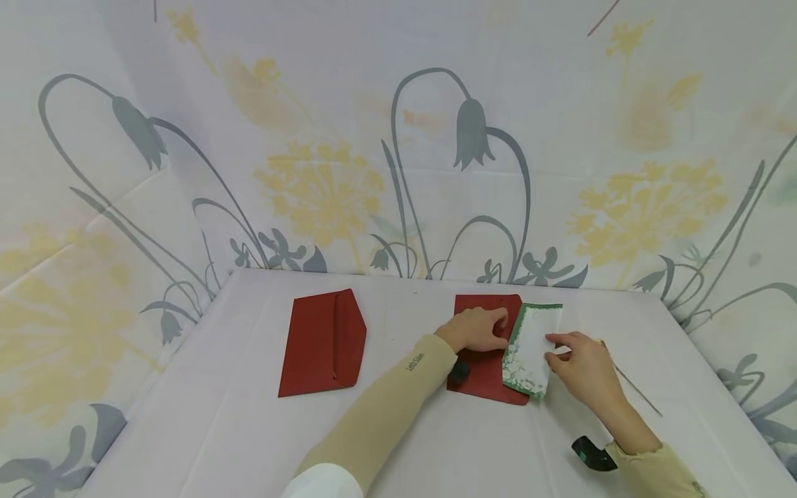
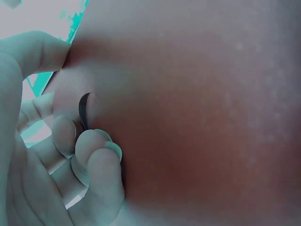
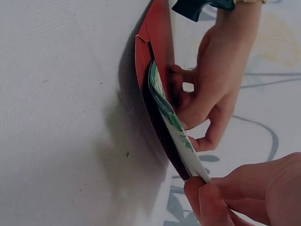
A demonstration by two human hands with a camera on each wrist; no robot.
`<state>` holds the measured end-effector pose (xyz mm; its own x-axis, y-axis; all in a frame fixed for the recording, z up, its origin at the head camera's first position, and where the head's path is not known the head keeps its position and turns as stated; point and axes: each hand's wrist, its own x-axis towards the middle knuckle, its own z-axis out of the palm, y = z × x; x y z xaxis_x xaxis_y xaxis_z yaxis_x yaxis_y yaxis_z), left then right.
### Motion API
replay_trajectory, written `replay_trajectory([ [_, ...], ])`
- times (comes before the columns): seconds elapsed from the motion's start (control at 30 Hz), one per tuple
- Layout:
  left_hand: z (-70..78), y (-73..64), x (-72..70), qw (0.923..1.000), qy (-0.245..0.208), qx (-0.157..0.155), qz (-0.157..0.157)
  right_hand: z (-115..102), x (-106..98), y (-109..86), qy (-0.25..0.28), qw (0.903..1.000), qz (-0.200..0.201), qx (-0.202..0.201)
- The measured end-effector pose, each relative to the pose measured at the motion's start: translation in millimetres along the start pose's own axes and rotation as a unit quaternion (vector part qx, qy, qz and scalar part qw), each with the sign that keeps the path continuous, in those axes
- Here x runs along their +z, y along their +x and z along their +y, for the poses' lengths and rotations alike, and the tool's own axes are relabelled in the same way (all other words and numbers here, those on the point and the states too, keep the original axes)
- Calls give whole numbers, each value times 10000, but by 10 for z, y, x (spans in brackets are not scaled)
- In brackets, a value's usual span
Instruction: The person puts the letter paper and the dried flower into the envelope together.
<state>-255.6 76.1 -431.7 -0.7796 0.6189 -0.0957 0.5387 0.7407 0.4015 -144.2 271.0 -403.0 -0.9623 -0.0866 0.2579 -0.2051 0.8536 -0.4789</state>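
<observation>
A red envelope lies right of the table's middle, its mouth facing right. Partly inside that mouth is a white card with a green border and white flowers, its outer part sticking out. My left hand reaches across the envelope and grips it at the opening, thumb at the edge and fingers curled, as the left wrist view shows. With thumb and fingers, my right hand pinches the card's right edge. From the right wrist view, the card slants between the envelope's parted red layers.
A second red envelope lies to the left, its pointed flap toward the right. Beside my right hand is a thin stick on the white tablecloth. A flower-printed cloth hangs behind the table.
</observation>
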Motion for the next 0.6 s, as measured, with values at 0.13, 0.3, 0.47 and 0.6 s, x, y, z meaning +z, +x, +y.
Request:
replay_trajectory([
  [0.13, -8, -2, -12, 10000, -52, 7, 45, 8, 10, 12, -77, 9999, 16, -101],
  [0.3, -15, -2, -35, 9997, -243, -15, 1, -4, -14, 50, -185, 9997, -4, -171],
  [0.47, -9, 8, -45, 9995, -320, -15, -26, -48, -36, 92, -303, 9993, -89, -216],
  [0.6, -6, 23, -32, 9995, -307, -39, -31, -84, -26, 118, -310, 9990, -219, -224],
])
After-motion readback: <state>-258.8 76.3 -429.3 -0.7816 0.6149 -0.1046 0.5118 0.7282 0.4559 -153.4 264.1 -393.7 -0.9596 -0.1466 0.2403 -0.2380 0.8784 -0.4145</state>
